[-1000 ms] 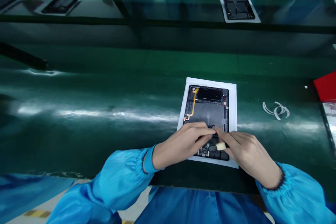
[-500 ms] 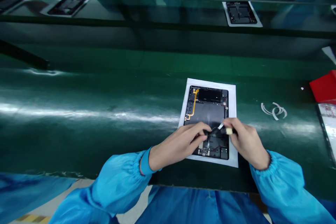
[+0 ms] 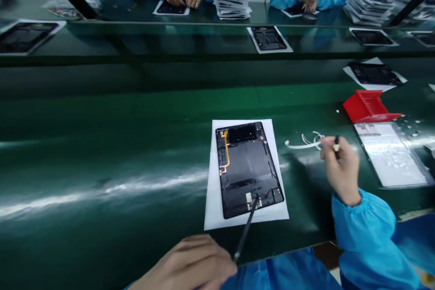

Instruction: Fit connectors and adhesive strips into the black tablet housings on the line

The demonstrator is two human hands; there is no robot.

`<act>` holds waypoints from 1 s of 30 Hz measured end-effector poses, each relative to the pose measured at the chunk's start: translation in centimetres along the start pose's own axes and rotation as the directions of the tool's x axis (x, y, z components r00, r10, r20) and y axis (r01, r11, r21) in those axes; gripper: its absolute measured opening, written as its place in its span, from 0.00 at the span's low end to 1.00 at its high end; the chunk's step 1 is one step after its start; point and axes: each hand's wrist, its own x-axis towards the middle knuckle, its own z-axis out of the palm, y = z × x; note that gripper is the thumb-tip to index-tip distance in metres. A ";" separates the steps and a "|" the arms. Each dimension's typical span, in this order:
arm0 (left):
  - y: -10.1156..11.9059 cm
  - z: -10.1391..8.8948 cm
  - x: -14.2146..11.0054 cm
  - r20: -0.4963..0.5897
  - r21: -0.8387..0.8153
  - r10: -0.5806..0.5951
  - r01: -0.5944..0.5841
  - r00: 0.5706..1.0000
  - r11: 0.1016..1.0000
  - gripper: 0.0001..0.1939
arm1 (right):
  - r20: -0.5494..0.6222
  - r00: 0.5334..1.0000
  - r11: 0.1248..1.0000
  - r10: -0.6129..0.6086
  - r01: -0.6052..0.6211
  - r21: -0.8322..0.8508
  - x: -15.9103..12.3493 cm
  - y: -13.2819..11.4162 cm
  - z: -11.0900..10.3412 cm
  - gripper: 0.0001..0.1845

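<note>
The tablet chassis (image 3: 249,163) lies open side up on a white paper sheet (image 3: 213,190), near the front edge of the green tabletop (image 3: 102,115). The sheet appears to serve as a clean backing that separates the unit from the glossy surface. A yellow flex cable (image 3: 224,147) runs along the chassis's left side.

The left hand (image 3: 185,265) sits at the front tabletop edge, its fingers closed around a black probe (image 3: 245,231). The probe is held pen-fashion and angled, apparently so that its tip can reach the lower edge of the chassis, where it meets or nearly meets the unit. The right hand (image 3: 341,167) is raised clear of the sheet, pinching a small cream-banded black tool (image 3: 336,144) upright between its fingers. Curled white strips (image 3: 304,144) lie just beside it, and a red tray (image 3: 369,106) stands farther toward the right rear.

Compared with the earlier frame, the hands are well apart rather than together over the lower chassis. The right hand has moved off the sheet, and the left has dropped back toward the front edge.
</note>
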 end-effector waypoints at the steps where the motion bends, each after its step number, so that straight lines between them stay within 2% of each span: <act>1: -0.4 -0.1 0.4 -0.082 0.051 0.044 -0.040 0.996 0.998 0.23 | -0.075 0.997 1.000 0.007 -0.009 -0.021 0.3 0.8 -0.8 0.17; 3: -1.3 -0.2 1.5 -0.273 0.158 0.117 -0.076 0.955 0.985 0.23 | -0.140 0.990 0.995 0.004 -0.019 -0.100 0.7 2.8 -2.1 0.19; 4: -1.8 -0.2 2.3 -0.351 0.185 0.141 -0.080 0.925 0.980 0.20 | -0.118 0.993 0.989 0.002 -0.020 -0.146 0.7 3.8 -2.5 0.20; 7: -2.8 -0.3 4.9 -0.437 0.189 0.219 -0.148 0.872 0.971 0.12 | 0.015 0.999 0.955 -0.031 0.034 -0.295 0.3 6.1 -3.1 0.22; 8: -3.0 -0.3 5.7 -0.446 0.185 0.228 -0.160 0.865 0.970 0.10 | 0.017 0.998 0.935 -0.054 0.057 -0.349 0.0 6.3 -3.1 0.22; 11: -4.1 -0.4 7.1 -0.473 0.197 0.216 -0.136 0.854 0.971 0.10 | -0.093 0.984 0.884 -0.150 0.092 -0.458 -1.1 5.2 -2.8 0.23; 12: -4.5 -0.5 7.2 -0.490 0.206 0.200 -0.110 0.849 0.972 0.11 | -0.106 0.978 0.885 -0.180 0.114 -0.451 -1.5 4.4 -2.5 0.23; 13: -5.0 -0.6 7.2 -0.512 0.212 0.180 -0.079 0.840 0.974 0.13 | -0.067 0.977 0.896 -0.204 0.158 -0.416 -1.9 3.5 -2.1 0.22; 15: -6.0 -0.9 6.6 -0.565 0.223 0.135 -0.007 0.814 0.975 0.13 | 0.075 0.962 0.921 -0.262 0.273 -0.277 -2.6 1.6 -0.9 0.19; 17: -6.8 -1.2 5.8 -0.582 0.257 0.096 0.071 0.807 0.964 0.14 | 0.246 0.918 0.929 -0.310 0.347 -0.126 -3.2 0.1 0.7 0.17; 18: -7.0 -1.2 5.5 -0.563 0.292 0.089 0.097 0.821 0.952 0.16 | 0.315 0.892 0.930 -0.325 0.361 -0.063 -3.5 -0.4 1.5 0.16; 20: -7.1 -1.0 5.1 -0.460 0.388 0.108 0.090 0.881 0.917 0.19 | 0.419 0.845 0.935 -0.334 0.353 0.034 -3.8 -1.1 3.0 0.17; 22: -6.8 -0.4 5.3 -0.322 0.457 0.176 -0.011 0.930 0.890 0.21 | 0.488 0.806 0.938 -0.336 0.333 0.096 -4.1 -1.3 4.1 0.17; 23: -6.6 0.0 5.7 -0.267 0.464 0.222 -0.077 0.938 0.882 0.21 | 0.509 0.792 0.939 -0.336 0.325 0.114 -4.2 -1.3 4.5 0.17; 24: -6.4 0.4 6.1 -0.246 0.452 0.275 -0.141 0.929 0.881 0.19 | 0.524 0.782 0.939 -0.337 0.319 0.128 -4.3 -1.3 4.7 0.17; 26: -6.4 0.8 7.2 -0.314 0.395 0.352 -0.215 0.882 0.893 0.14 | 0.538 0.770 0.938 -0.342 0.313 0.147 -4.4 -1.4 4.9 0.17; 28: -6.6 0.7 8.2 -0.441 0.346 0.355 -0.209 0.824 0.915 0.10 | 0.543 0.766 0.938 -0.345 0.308 0.163 -4.7 -1.4 4.9 0.17; 30: -6.8 0.2 8.9 -0.490 0.336 0.333 -0.177 0.806 0.925 0.09 | 0.548 0.760 0.936 -0.350 0.303 0.177 -4.9 -1.5 5.0 0.17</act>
